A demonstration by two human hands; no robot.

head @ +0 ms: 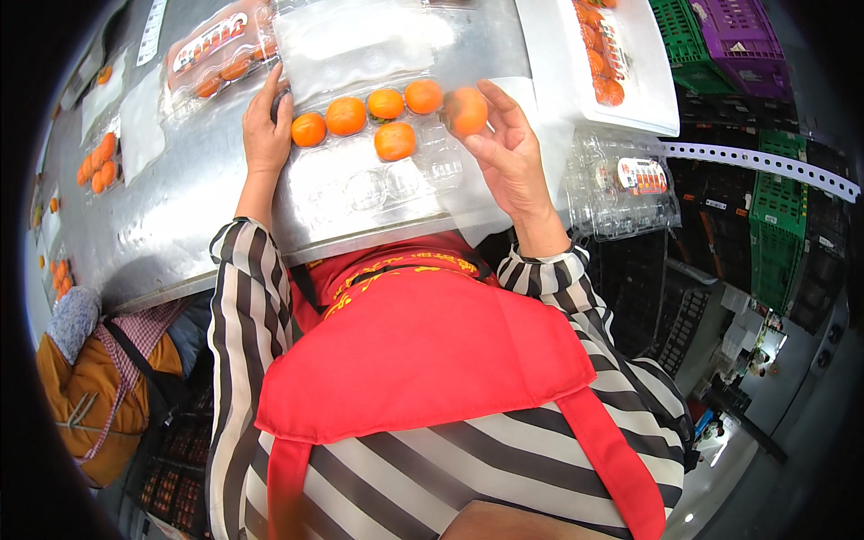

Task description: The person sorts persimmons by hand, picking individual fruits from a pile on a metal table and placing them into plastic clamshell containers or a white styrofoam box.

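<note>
A clear plastic clamshell tray (351, 192) lies on the metal table before me. Four persimmons (345, 116) sit along its far row, and one more persimmon (395, 142) sits in the row nearer me. My right hand (506, 148) holds a persimmon (467, 111) between thumb and fingers at the tray's far right corner; this fruit is slightly blurred. At the tray's left edge rests my left hand (267, 128), thumb and fingers apart, beside the leftmost persimmon (309, 129). The tray's raised lid (358, 50) lies beyond the fruit, with a white sheet on it.
A labelled persimmon pack (216, 54) lies at upper left, another pack (599, 54) in a white tray (648, 101) at upper right. Empty clamshells (624, 182) stick out at the table's right. A co-worker (115, 378) is at lower left; green crates (776, 229) stand right.
</note>
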